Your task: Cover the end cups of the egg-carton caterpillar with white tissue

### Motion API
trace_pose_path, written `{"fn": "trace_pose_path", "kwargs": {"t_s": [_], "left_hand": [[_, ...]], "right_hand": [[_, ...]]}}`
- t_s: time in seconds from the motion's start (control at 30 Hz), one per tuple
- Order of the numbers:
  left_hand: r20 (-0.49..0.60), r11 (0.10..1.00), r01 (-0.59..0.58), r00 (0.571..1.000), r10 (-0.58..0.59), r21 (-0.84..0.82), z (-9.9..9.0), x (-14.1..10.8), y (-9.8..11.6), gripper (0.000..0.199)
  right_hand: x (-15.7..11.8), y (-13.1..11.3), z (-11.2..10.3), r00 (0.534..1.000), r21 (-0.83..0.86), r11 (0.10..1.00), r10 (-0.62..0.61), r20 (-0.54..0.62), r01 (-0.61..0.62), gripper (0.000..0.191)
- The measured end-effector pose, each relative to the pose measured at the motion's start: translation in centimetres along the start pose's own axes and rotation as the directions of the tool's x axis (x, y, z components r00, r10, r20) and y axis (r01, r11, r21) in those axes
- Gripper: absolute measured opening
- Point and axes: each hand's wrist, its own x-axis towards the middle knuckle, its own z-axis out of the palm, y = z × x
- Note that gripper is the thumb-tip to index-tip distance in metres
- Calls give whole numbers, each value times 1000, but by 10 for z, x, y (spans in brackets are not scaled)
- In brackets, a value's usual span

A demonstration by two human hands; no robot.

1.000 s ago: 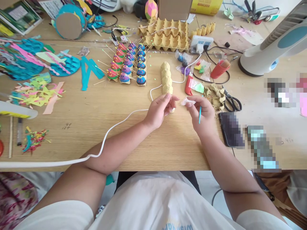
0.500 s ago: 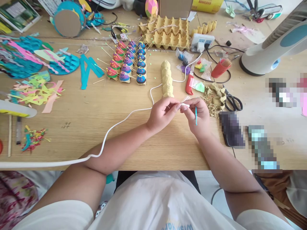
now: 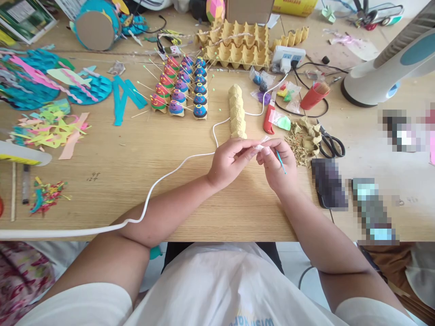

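Observation:
My left hand (image 3: 231,162) pinches a small white piece with clear plastic film (image 3: 261,146), possibly a little bag; its exact kind is too small to make out. Thumb and fingers of my right hand (image 3: 279,166) close on the same piece from the other side. A thin blue stick (image 3: 281,162) is also tucked between my right fingers, slanting down. Just beyond my left hand lies a pale yellow strip of egg-carton cups (image 3: 237,111). Right of my right hand are brown shreds and torn carton scraps (image 3: 302,140).
Painted egg-carton cups with pins (image 3: 181,88) stand in rows at back left. A red-handled cutter (image 3: 269,118), black scissors (image 3: 329,141) and phone (image 3: 329,183) lie rightward. A white cable (image 3: 159,177) crosses over my left forearm. Paper scraps (image 3: 54,127) lie left.
The blue stick in my right hand has tilted from upright to slanted. My right thumb has shifted up over the white piece, and more clear film shows above the fingers.

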Motion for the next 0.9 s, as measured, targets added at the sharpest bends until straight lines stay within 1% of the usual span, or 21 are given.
{"fn": "trace_pose_path", "kwargs": {"t_s": [0.07, 0.17, 0.23, 0.33, 0.37, 0.43, 0.53, 0.67, 0.73, 0.83, 0.9], "left_hand": [[-22, 999, -43, 999, 44, 23, -1, 2, 0, 19], [-8, 998, -63, 998, 63, 17, -2, 2, -3, 18], [-4, 999, -33, 999, 33, -26, -2, 1, -6, 22], [11, 994, 45, 999, -44, -95, 0, -2, -11, 38], [21, 993, 54, 998, -52, -103, 0, -2, -12, 39], [36, 995, 36, 999, -33, -96, -1, -1, -11, 32], [27, 998, -5, 1000, 6, -59, -3, 2, -7, 19], [-50, 996, 20, 998, -24, -83, -2, 1, -3, 16], [-64, 990, 62, 995, -71, -128, 0, -1, -3, 21], [-19, 971, 140, 989, -147, -194, 2, -3, -6, 33], [2, 969, 147, 989, -150, -198, 2, -3, -7, 43]], "right_hand": [[1, 0, -1, 1000, 5, 1000, 11, 16, -11, 42], [2, 2, -3, 995, -1, 998, 60, 77, -60, 44], [3, 3, -3, 992, -20, 997, 80, 102, -78, 43], [3, 3, -4, 994, -35, 996, 83, 68, -81, 44], [3, 3, -4, 994, -37, 996, 87, 63, -85, 46], [3, 3, -4, 993, -59, 994, 92, 68, -88, 49], [3, 1, -5, 995, -109, 993, 53, 87, -44, 49], [1, -2, -4, 994, -156, 987, -21, 106, 37, 42], [-1, -4, -3, 993, -195, 978, -49, 108, 69, 39], [-2, -8, -4, 994, -237, 966, -82, 77, 98, 36], [-2, -11, -4, 994, -269, 957, -95, 60, 107, 38]]}}
